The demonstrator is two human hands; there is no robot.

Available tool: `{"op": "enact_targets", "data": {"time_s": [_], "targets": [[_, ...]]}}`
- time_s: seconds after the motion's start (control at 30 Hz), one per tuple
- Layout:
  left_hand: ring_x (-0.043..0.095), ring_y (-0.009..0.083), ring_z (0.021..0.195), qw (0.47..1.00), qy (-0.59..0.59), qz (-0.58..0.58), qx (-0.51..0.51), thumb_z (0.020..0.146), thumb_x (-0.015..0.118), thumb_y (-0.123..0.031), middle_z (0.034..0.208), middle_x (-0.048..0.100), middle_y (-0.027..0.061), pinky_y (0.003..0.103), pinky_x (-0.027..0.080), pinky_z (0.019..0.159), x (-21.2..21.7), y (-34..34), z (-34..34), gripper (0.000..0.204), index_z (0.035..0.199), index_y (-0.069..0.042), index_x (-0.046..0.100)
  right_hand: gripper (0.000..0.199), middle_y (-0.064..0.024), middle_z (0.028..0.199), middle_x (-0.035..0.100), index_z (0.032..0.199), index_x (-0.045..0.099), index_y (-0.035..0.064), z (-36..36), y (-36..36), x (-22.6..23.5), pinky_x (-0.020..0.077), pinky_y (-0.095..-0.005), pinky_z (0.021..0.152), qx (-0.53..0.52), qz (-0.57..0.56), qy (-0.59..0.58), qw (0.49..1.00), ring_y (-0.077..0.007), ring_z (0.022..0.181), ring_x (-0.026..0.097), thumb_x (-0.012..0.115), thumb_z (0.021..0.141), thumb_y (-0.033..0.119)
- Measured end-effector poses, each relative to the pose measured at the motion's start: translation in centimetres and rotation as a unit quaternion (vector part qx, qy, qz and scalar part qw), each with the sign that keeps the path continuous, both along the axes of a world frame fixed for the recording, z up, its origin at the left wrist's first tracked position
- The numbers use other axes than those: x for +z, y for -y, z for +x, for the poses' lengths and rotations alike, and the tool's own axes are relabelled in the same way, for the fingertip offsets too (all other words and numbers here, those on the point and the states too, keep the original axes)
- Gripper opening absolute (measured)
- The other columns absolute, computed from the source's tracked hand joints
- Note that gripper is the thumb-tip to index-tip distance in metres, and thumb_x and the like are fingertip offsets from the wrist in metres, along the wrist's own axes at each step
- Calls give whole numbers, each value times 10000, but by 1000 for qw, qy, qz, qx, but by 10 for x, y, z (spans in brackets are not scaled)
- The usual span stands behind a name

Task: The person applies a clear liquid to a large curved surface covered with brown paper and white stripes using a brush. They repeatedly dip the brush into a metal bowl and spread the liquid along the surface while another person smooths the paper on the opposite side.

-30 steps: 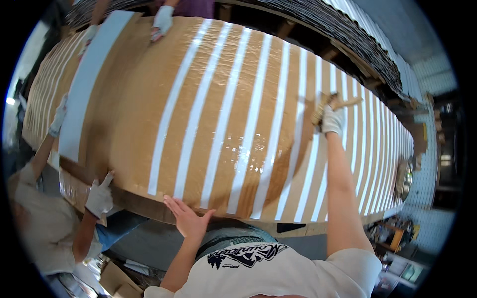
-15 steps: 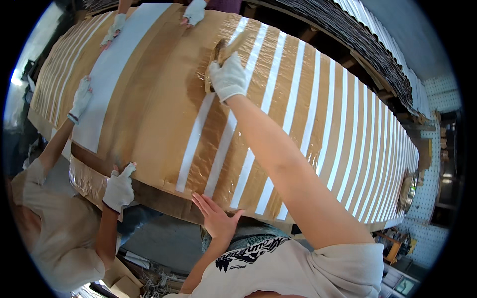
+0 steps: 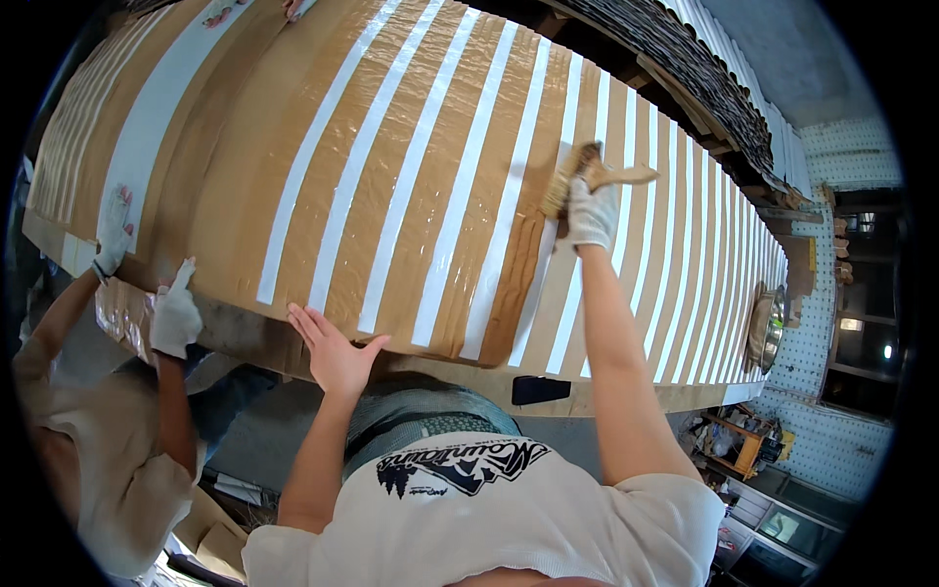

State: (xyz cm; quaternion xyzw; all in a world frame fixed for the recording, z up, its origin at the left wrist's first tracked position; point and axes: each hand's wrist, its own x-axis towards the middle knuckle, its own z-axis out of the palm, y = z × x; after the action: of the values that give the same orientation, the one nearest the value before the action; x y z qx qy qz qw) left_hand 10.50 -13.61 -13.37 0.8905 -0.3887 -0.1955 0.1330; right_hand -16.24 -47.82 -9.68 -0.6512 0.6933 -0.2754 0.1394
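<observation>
My right hand (image 3: 594,213), in a white fingerless-looking glove, grips a wide brush (image 3: 558,193) with pale brown bristles and a wooden handle that points right. The bristles touch brown sheets (image 3: 494,210) lying overlapped like a fan, so white stripes show between brown bands. A darker wet streak (image 3: 515,286) runs from the brush toward the near edge. My bare left hand (image 3: 335,354) lies flat at that edge, fingers spread and thumb out. Left of the brush, the brown surface is glossy and wrinkled.
At left, a co-worker's gloved hands (image 3: 176,321) are at a wide white strip (image 3: 161,108) and the near edge. Other fingers (image 3: 223,12) show at the far edge. A metal bowl (image 3: 773,328) stands at the right end. Stacked dark sheets (image 3: 675,59) lie behind.
My right hand has carried the brush rightward across several stripes. The view has shifted, while my left hand keeps its place on the near edge. The co-worker's farther hand has come nearer the edge.
</observation>
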Motion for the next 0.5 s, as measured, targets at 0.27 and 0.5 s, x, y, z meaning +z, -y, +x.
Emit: {"op": "enact_targets", "data": {"time_s": [0.27,0.5], "targets": [[34,460,1485,999,-12,-33,-5,682,808,-564,1582,-10,335,435,205,1196,1,-3,-2,1283,1468,179,118,423,-224,1078,650,1194,549,49,44,-5,35,477,-489,883,29,-7,-55,998,-419,1016,617,597,894,343],[155,448,1471,988,40,-77,-126,856,694,-448,1581,131,300,459,244,1170,-6,-42,-14,1006,1476,148,172,452,-259,1056,666,1168,550,16,251,-64,27,470,-496,914,96,60,133,985,-434,1030,617,606,874,353]]}}
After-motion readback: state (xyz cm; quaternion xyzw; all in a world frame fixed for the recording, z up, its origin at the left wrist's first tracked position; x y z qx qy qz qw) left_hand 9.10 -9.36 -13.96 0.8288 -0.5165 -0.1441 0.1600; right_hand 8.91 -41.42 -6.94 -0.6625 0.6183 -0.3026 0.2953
